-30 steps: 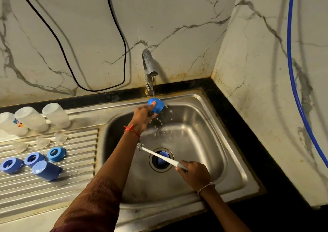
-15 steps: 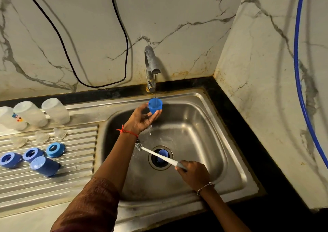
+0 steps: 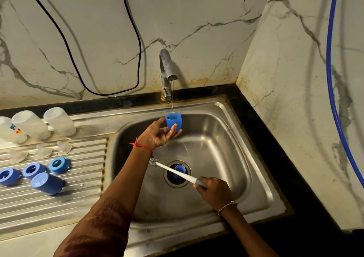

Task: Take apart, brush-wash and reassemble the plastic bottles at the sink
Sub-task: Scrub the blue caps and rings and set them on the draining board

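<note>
Steel sink (image 3: pixel 222 150), left grip (image 3: pixel 157 134) around blue cap (image 3: pixel 173 121) under tap (image 3: pixel 166 64), right grip (image 3: pixel 213 191) around brush (image 3: pixel 175 171), both inside rim.

No words, numbers or brand marks can be read anywhere. The only printed mark is a small red, blue and yellow picture on the side of the leftmost clear bottle (image 3: pixel 10 131), which lies at the back of the draining board (image 3: pixel 59 207). It is too small and blurred to show any lettering.
</note>
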